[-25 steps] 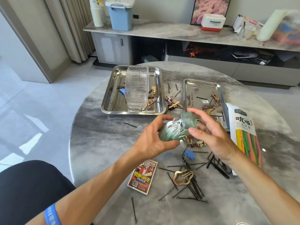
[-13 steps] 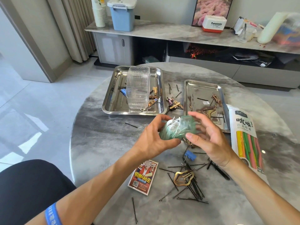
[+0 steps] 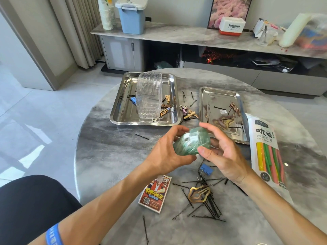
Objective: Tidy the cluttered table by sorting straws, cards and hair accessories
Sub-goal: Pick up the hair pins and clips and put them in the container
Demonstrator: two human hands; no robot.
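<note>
My left hand point(image 3: 164, 154) grips a green see-through jar point(image 3: 192, 142) with white items inside, above the middle of the round table. My right hand point(image 3: 228, 156) pinches the jar's right end between thumb and fingers. Below my hands lie a pile of black bobby pins point(image 3: 210, 207), a gold hair clip point(image 3: 199, 193) and a blue clip point(image 3: 206, 169). A red card pack point(image 3: 155, 193) lies at the front left. A packet of coloured straws point(image 3: 267, 151) lies at the right.
Two steel trays stand at the back. The left tray point(image 3: 122, 110) holds a clear ribbed box point(image 3: 149, 98) and some clips; the right tray point(image 3: 221, 96) holds pins and brown clips. More hair clips point(image 3: 187, 112) lie between them. Single pins are scattered near the table's front edge.
My right hand has brought the green cap piece against the jar in my left hand and now closes around that end. Both hands stayed over the table's middle.
</note>
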